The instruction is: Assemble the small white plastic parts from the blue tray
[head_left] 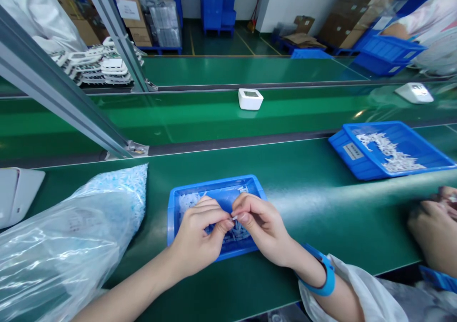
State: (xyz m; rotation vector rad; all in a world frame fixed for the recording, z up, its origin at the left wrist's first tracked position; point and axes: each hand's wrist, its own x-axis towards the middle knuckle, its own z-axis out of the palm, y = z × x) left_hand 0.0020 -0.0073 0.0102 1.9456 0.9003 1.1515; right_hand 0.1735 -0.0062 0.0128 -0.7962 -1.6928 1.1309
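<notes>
Both my hands meet over a blue plastic bin (214,186) on the green bench. The thumb and fingers of my left hand (203,229) are pinched on a small white plastic piece (234,218). From the other side, my right hand (264,224) pinches the same spot, its fingertips close against the left ones. The piece is mostly covered by fingers, so its exact shape cannot be made out. Inside the bin lie loose small white parts (189,200), some translucent, partly hidden behind my hands.
A clear bag of small pale blue and white pieces (117,193) lies at left. A blue bin of white parts (396,131) stands at right, near a co-worker's hands (433,227). A white device (250,99) sits on the strip behind. A metal post (103,124) slants at left.
</notes>
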